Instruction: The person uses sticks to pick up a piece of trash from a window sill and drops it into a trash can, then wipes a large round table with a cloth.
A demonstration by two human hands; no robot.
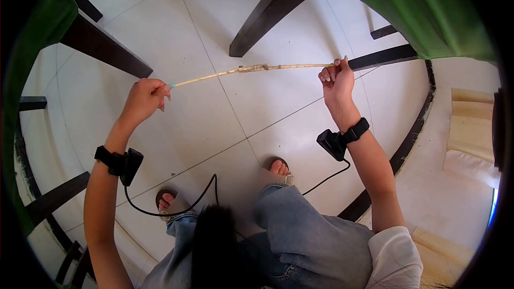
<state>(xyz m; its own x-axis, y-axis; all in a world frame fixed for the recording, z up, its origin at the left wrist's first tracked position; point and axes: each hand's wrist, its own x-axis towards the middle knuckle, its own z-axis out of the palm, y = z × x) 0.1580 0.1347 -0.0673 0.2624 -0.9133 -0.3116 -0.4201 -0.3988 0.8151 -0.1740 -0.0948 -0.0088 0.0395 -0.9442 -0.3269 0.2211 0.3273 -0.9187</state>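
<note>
A thin, pale stick [254, 68], jointed like bamboo, stretches between my two hands above the tiled floor. It bows slightly upward, and a rougher brownish lump sits near its middle. My left hand [144, 99] is closed around the left end, where a small light-blue bit shows beside the fingers. At the other end, my right hand [338, 81] pinches the stick between thumb and fingers. Both tips are partly hidden by my fingers.
Dark wooden legs [276, 10] stand ahead, beneath green cloth [423, 5]; another dark leg [107, 45] is at left. Black devices [333, 144] are strapped to both wrists, with a black cable [199, 200] hanging between. My sandalled feet [278, 167] are on the white tiles [214, 128].
</note>
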